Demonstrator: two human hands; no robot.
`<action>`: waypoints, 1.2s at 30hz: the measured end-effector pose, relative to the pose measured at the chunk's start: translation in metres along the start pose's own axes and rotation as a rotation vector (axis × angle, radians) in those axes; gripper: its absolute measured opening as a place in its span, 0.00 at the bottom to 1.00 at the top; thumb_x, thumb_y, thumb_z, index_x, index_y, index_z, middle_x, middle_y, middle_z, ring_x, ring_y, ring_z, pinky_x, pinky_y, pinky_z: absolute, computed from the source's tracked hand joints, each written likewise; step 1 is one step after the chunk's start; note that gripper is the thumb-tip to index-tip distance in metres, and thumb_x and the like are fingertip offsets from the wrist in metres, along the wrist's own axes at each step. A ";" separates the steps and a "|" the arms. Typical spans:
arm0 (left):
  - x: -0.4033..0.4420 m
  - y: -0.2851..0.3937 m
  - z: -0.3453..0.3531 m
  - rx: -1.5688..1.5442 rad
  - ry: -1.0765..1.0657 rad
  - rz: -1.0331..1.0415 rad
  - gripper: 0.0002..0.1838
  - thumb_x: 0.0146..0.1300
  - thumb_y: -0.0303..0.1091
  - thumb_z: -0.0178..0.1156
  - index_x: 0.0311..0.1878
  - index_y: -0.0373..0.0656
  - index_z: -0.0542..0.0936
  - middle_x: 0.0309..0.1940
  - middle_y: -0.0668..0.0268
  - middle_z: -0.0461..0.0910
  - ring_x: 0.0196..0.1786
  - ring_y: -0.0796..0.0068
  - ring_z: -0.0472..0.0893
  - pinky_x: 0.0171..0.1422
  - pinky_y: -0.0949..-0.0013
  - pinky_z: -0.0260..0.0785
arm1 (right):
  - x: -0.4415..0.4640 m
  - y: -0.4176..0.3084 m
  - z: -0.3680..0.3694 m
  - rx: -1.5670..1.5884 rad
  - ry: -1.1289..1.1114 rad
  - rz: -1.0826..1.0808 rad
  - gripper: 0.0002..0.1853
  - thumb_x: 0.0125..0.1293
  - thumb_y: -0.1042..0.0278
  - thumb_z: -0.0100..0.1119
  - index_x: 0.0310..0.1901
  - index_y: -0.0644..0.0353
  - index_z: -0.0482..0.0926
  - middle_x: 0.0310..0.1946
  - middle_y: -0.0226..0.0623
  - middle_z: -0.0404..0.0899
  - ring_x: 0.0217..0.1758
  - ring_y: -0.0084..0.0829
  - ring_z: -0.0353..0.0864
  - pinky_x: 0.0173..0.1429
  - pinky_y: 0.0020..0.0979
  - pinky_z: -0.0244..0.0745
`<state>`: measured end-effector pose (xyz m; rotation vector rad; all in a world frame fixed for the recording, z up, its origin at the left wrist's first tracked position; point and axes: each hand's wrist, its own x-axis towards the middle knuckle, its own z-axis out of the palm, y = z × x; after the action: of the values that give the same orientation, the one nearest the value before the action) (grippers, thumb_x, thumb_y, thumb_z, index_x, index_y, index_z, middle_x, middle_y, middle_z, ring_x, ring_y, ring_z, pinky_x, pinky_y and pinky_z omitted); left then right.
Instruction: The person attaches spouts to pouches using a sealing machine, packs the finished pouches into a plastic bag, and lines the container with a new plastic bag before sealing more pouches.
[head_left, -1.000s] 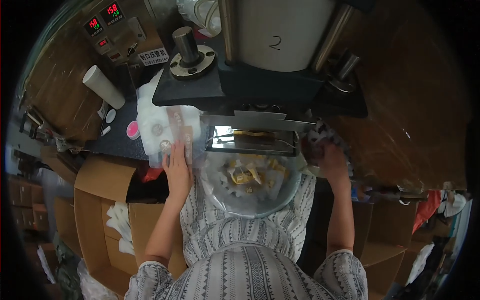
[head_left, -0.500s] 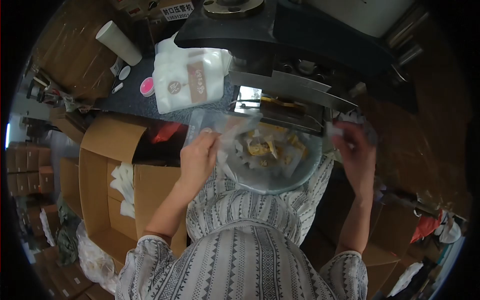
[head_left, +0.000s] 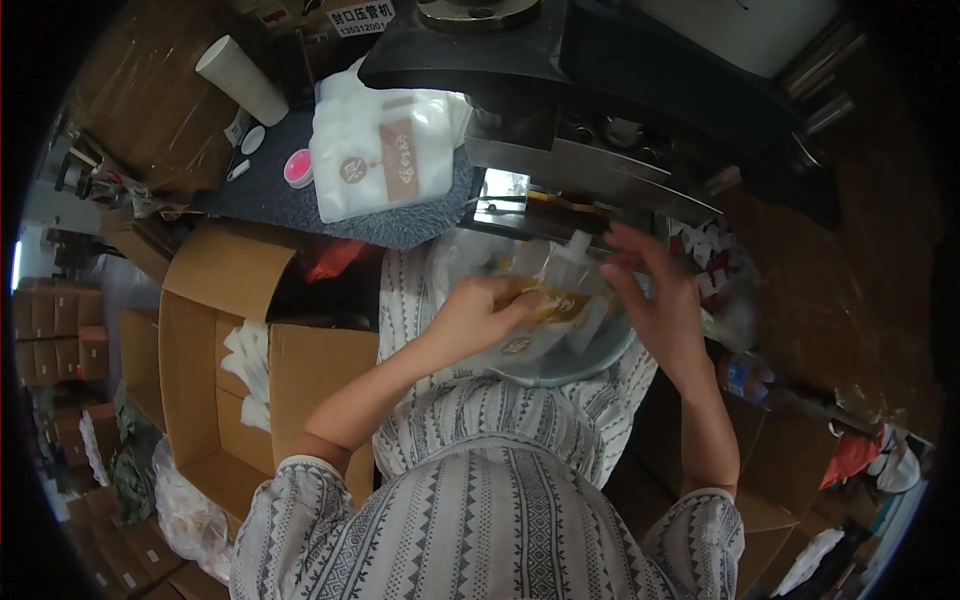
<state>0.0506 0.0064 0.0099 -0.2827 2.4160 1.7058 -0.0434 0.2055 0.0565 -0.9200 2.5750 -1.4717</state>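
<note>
So my patterned top fills the near end, basin (head_left: 553,378) right in front of me. Left hand (head_left: 485,312) is pinching a clear pouch (head_left: 548,312) over it, white spout (head_left: 574,248) up top. Right hand (head_left: 655,300) is loosely open just beside the spout, fingers apart, bit blurry. Past that, 1 stack of printed bags (head_left: 385,155) on the table (head_left: 405,225), 1 pink tub (head_left: 299,168) beside it, and 1 white cup (head_left: 243,80) farther back.

L hand (head_left: 482,318) now over basin (head_left: 565,378) w/ clear spout pouch (head_left: 548,266); R hand (head_left: 652,290) moved in from R-side pile (head_left: 706,262).
</note>
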 end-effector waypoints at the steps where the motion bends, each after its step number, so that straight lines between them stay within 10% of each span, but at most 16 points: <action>1: 0.011 0.002 -0.001 0.000 0.004 0.002 0.07 0.62 0.30 0.60 0.39 0.37 0.81 0.30 0.59 0.82 0.26 0.73 0.82 0.31 0.67 0.71 | 0.000 0.004 -0.007 0.000 -0.001 -0.004 0.15 0.59 0.74 0.63 0.49 0.61 0.77 0.40 0.43 0.81 0.38 0.37 0.84 0.41 0.33 0.79; 11: 0.048 0.015 -0.001 -0.589 -0.040 -0.252 0.18 0.66 0.40 0.60 0.41 0.28 0.79 0.32 0.63 0.81 0.32 0.82 0.79 0.34 0.80 0.71 | -0.032 0.096 -0.056 -0.900 0.070 0.201 0.12 0.62 0.72 0.56 0.47 0.60 0.77 0.39 0.46 0.81 0.40 0.47 0.82 0.40 0.42 0.79; 15: 0.057 -0.022 -0.074 0.605 0.801 0.368 0.33 0.63 0.50 0.60 0.60 0.31 0.68 0.56 0.45 0.72 0.55 0.52 0.74 0.60 0.55 0.65 | -0.028 0.097 -0.059 -0.753 -0.005 0.228 0.12 0.59 0.73 0.56 0.45 0.62 0.78 0.37 0.49 0.81 0.41 0.50 0.81 0.41 0.43 0.78; 16: 0.057 -0.048 -0.089 0.861 0.720 0.199 0.38 0.60 0.52 0.61 0.66 0.35 0.61 0.65 0.45 0.61 0.64 0.45 0.63 0.69 0.52 0.53 | -0.029 0.097 -0.060 -0.750 -0.007 0.226 0.12 0.59 0.73 0.56 0.45 0.62 0.78 0.37 0.49 0.81 0.41 0.50 0.81 0.41 0.43 0.78; 19: 0.017 -0.058 -0.063 1.075 0.560 0.473 0.29 0.58 0.42 0.64 0.60 0.40 0.70 0.57 0.47 0.70 0.57 0.46 0.70 0.60 0.54 0.62 | -0.020 0.082 -0.067 -0.642 0.016 0.130 0.10 0.59 0.73 0.57 0.43 0.63 0.79 0.35 0.48 0.81 0.38 0.45 0.82 0.38 0.38 0.78; 22: -0.008 -0.059 -0.080 0.849 0.615 0.060 0.14 0.57 0.33 0.64 0.47 0.42 0.79 0.44 0.54 0.78 0.46 0.53 0.78 0.46 0.61 0.69 | -0.012 0.019 -0.053 -0.350 0.004 0.326 0.08 0.59 0.75 0.58 0.41 0.63 0.79 0.33 0.47 0.80 0.36 0.42 0.82 0.38 0.34 0.77; 25: -0.027 -0.031 -0.055 0.674 0.719 0.210 0.05 0.55 0.25 0.62 0.36 0.42 0.81 0.31 0.60 0.78 0.34 0.57 0.79 0.34 0.63 0.70 | 0.000 -0.007 -0.021 0.069 -0.053 0.158 0.09 0.60 0.75 0.60 0.43 0.63 0.78 0.31 0.45 0.80 0.34 0.41 0.81 0.38 0.33 0.76; 30: -0.036 0.001 -0.039 0.626 0.713 0.439 0.06 0.54 0.23 0.62 0.35 0.41 0.80 0.29 0.60 0.77 0.30 0.57 0.79 0.32 0.63 0.70 | 0.018 -0.027 0.020 -0.203 -0.074 -0.410 0.12 0.60 0.72 0.61 0.46 0.61 0.77 0.34 0.42 0.80 0.35 0.41 0.81 0.40 0.35 0.77; 36: -0.020 -0.005 -0.012 0.402 0.290 0.419 0.05 0.57 0.26 0.62 0.37 0.39 0.81 0.28 0.59 0.79 0.27 0.59 0.79 0.30 0.64 0.69 | 0.014 -0.011 0.015 0.025 -0.235 -0.174 0.13 0.60 0.72 0.62 0.46 0.61 0.77 0.35 0.43 0.81 0.36 0.41 0.82 0.41 0.36 0.77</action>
<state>0.0714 -0.0056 0.0141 0.0423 3.1402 1.3297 -0.0446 0.1827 0.0604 -1.2582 2.3561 -1.3359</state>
